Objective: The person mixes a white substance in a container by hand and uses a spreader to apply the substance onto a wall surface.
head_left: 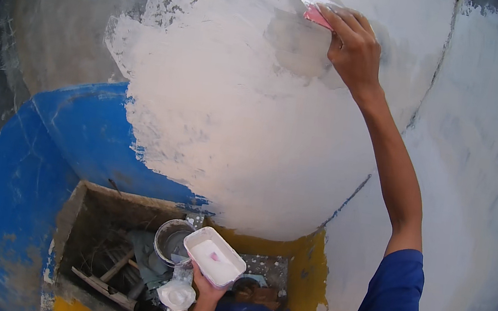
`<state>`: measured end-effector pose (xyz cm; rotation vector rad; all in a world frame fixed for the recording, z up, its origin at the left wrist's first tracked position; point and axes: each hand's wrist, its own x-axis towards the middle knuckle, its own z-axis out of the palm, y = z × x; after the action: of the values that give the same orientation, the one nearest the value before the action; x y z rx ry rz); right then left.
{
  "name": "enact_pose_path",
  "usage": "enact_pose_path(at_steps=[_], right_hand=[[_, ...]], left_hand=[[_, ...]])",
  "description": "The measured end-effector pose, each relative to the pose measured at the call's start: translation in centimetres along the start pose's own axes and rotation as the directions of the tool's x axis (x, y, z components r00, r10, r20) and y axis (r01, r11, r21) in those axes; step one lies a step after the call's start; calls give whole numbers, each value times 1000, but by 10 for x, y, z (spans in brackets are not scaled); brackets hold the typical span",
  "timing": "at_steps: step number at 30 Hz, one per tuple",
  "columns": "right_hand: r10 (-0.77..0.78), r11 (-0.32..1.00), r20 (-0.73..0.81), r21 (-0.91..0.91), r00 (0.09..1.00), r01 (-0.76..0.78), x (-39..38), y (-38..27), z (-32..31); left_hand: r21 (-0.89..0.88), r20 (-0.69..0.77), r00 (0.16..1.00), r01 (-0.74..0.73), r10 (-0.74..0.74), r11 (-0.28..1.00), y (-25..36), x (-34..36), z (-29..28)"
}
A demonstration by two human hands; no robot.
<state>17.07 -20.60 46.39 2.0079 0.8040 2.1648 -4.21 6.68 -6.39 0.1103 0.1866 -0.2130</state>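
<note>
High on the wall, my right hand (354,47) grips a scraper (315,12) with a pink part and a white-smeared blade, at a grey patch amid pale coating (207,87). Low in view, my left hand (205,285) holds a white rectangular tub (214,258) of white paste from underneath, with a small pinkish spot in the paste. A bucket (170,239) stands just left of the tub, and a crumpled white bag (176,295) lies below it.
A concrete basin (71,214) below holds wood pieces, cloth and debris. Blue paint (34,165) covers the lower left wall, yellow paint (306,270) the lower band. Bare grey plaster (72,19) is at upper left, and a crack (350,197) runs down the right side.
</note>
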Motion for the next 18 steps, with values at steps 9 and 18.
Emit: enact_pose_path(at_steps=[9,18], right_hand=[[-69,993,293,108,954,39,-110,-64,13],[25,983,335,162,942,-84,-132,-105,15]], left_hand=[[-62,-47,998,26,-29,998,-9,4,7],[-124,-7,1000,-11,10,992,1,5,8]])
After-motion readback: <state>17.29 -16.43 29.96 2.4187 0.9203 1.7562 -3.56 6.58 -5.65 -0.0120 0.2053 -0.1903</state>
